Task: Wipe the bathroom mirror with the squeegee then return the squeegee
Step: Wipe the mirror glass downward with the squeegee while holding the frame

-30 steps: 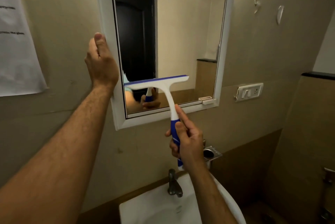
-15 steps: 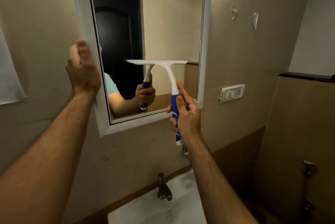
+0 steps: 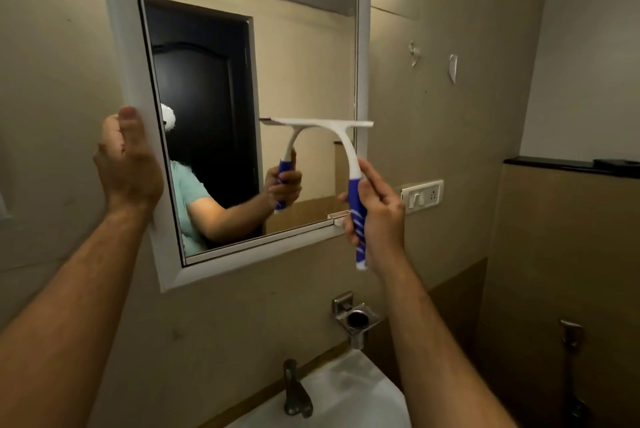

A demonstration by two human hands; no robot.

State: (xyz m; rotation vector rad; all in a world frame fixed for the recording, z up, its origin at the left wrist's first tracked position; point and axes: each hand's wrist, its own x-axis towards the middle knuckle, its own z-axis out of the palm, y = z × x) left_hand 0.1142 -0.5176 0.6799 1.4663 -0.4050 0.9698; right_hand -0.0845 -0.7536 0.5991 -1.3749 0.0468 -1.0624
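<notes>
Squeegee (image 3: pixel 346 164) has gone from lower-left glass to the right side since a second ago, blade now level, its right tip over the right frame strip. Blade looks pressed to the mirror (image 3: pixel 294 74), reflection meets it edge to edge. Right hand (image 3: pixel 379 216) grips the blue handle, fingers wrapped round it, thumb along the neck. Left hand (image 3: pixel 128 164) stays on the mirror's left frame edge, fingers straight and together, palm against the white strip. Below: tap (image 3: pixel 294 389) and white sink (image 3: pixel 363 400), metal holder (image 3: pixel 356 318) on the wall, switch plate (image 3: pixel 420 195) just right of the mirror.
</notes>
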